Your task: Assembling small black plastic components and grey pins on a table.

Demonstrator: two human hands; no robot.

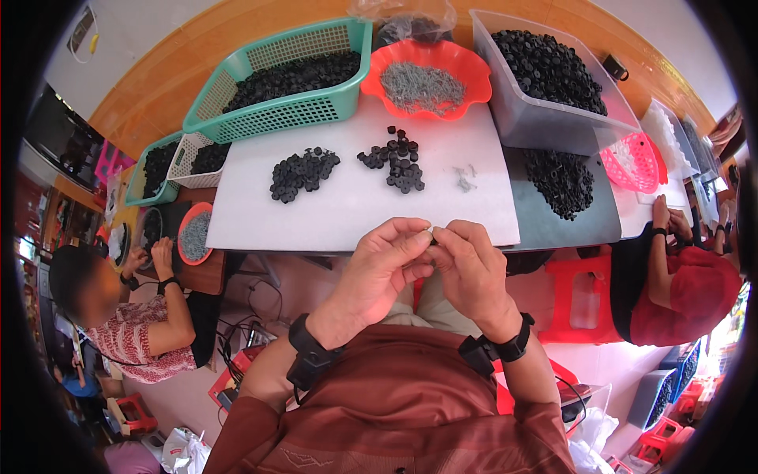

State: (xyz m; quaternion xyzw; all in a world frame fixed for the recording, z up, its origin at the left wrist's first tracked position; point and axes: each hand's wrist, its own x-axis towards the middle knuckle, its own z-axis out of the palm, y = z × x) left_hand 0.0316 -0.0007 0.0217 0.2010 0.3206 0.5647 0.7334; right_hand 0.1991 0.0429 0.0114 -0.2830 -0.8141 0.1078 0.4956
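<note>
**Small Black Parts at the Table: Hand Work Under Way, Bulk Stock in Reserve**

Viewed from within the room, the left hand (pixel 379 265) and right hand (pixel 472 268) meet at the near edge of the white-topped table (pixel 253 225). Their fingertips are drawn narrowly together, pinching a small dark piece (pixel 432 238); it is largely hidden, so whether it is 1 part or 2 joined parts cannot be told.

Beyond the hands lie 2 heaps of black parts: a dense left heap (pixel 304 175) and a looser middle heap (pixel 404 170). A sparse scatter of metal pins (pixel 464 178) lies just right of the latter.

Progress: the layout suggests work in mid-course. Which heap, if either, is finished output cannot be settled from here. Much probably remains, for a green basket (pixel 316 109) and a clear bin (pixel 545 122) hold black parts in bulk, and the red bowl (pixel 479 75) between them is well stocked with metal pieces. A further black heap (pixel 562 183) on the dark sheet (pixel 537 225) may be stock or product.

Lettering: no label is legible on these containers. A white bag (pixel 185 454) at lower left bears red print too small to read; the maroon shirt (pixel 395 379) shows a pale outlined mark.
</note>
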